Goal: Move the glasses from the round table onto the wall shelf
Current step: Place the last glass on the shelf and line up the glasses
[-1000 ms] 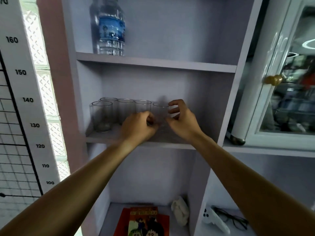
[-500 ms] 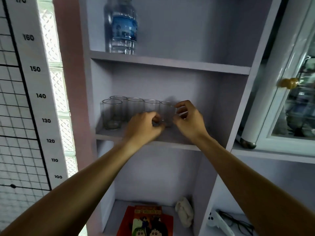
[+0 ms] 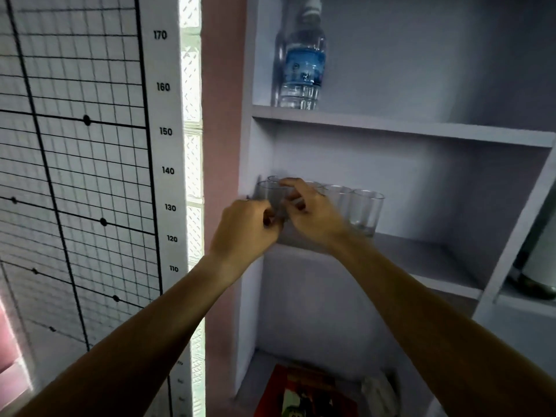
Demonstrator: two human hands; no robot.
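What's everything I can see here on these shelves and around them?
glasses: at least four, clear, in a row on the middle shelf; some hidden behind the hands
wall shelf: one, pale lilac, several levels
water bottle: one, clear with blue label, upper shelf, left side
booklet: one, red cover, bottom shelf
white crumpled thing: one, bottom shelf, right of the booklet; too blurred to name
height chart: one, white with black numbers and grid, left of the shelf
left hand: one, bare, at the leftmost glasses; grip unclear
right hand: one, bare, fingers curled by the same glasses; grip unclear
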